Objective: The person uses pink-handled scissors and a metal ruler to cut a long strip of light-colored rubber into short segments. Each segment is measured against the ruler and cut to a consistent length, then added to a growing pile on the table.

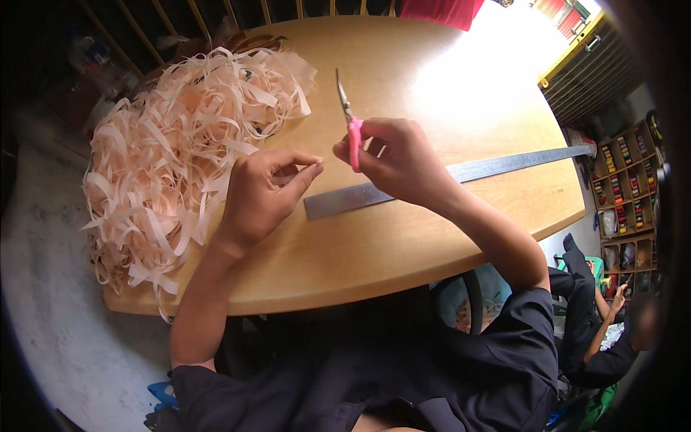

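In my right hand (399, 158) I hold a pair of scissors (354, 138) by its pink handles, with the metal blades pointing up and away from me. My left hand (266, 191) is closed in a pinch, thumb against forefinger; whatever is between the tips is too small to make out. A big heap of pale peach fabric strips (173, 158) lies on the table to the left of my left hand. Under my right wrist runs a long metal ruler (345, 201), slanting from the table's middle towards its right edge.
The wooden table (389, 259) has a curved near edge. Red cloth (443, 11) hangs at its far side. On the right, a wooden shelf (612, 198) holds several thread spools, and another person (601, 338) sits below it. A blue bin (479, 299) stands under the table edge.
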A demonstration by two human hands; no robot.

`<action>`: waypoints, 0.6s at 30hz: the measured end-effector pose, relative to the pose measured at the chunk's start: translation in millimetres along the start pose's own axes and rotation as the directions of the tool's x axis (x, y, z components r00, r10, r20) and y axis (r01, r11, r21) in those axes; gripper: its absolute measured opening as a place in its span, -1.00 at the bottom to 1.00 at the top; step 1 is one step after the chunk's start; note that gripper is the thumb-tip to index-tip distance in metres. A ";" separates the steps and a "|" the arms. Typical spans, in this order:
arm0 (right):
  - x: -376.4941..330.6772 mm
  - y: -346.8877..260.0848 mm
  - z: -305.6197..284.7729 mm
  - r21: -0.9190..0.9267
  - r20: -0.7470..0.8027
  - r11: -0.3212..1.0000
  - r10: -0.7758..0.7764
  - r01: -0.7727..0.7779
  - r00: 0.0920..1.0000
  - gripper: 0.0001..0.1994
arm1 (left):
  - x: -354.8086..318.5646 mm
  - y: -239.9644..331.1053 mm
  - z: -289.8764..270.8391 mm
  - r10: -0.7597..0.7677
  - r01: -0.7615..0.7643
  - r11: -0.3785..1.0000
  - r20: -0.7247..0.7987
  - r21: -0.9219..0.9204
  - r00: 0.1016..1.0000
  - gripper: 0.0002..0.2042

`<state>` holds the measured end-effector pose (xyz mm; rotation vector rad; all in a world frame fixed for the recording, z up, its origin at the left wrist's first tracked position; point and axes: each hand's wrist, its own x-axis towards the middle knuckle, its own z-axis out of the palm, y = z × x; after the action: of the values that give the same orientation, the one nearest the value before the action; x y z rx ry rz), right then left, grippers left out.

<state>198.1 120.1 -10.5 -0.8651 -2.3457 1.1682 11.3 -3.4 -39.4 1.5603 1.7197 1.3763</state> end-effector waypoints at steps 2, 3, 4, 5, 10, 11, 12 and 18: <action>4.4 1.8 6.3 0.076 -0.041 0.994 -0.077 0.080 0.996 -0.80 | 1.4 -0.9 -1.9 0.143 -0.142 0.979 0.006 0.144 0.990 -0.89; 5.3 3.7 8.1 0.111 -0.063 0.987 -0.108 0.114 0.992 -0.80 | 1.8 -0.9 -2.8 0.210 -0.209 0.954 0.016 0.215 0.977 -0.89; 3.8 5.9 8.9 0.130 -0.101 0.980 -0.139 0.152 0.985 -0.81 | 2.4 -0.9 -3.1 0.221 -0.218 0.947 0.014 0.237 0.975 -0.89; 3.3 8.7 7.9 0.147 -0.109 0.974 -0.156 0.171 0.982 -0.81 | 2.8 -0.7 -3.0 0.227 -0.223 0.940 0.015 0.256 0.974 -0.89; -9.6 19.6 6.1 0.146 -0.076 0.958 -0.239 0.247 0.968 -0.83 | 0.3 0.2 5.8 0.271 -0.275 0.922 0.052 0.274 0.961 -0.92; -10.9 20.3 8.5 0.124 -0.069 0.964 -0.230 0.237 0.971 -0.83 | 0.1 0.6 6.8 0.276 -0.282 0.919 0.062 0.274 0.959 -0.92; -11.3 20.5 12.4 0.106 -0.074 0.961 -0.249 0.256 0.966 -0.83 | 0.0 1.1 7.2 0.281 -0.290 0.916 0.073 0.276 0.957 -0.93; -12.3 20.9 26.7 0.091 -0.050 0.977 -0.191 0.194 0.980 -0.87 | -1.6 5.3 5.5 0.264 -0.277 0.926 0.083 0.256 0.961 -0.93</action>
<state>199.3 106.1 -43.7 -0.6082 -2.2622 1.1593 18.9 -3.5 -37.5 2.0267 1.7691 1.2576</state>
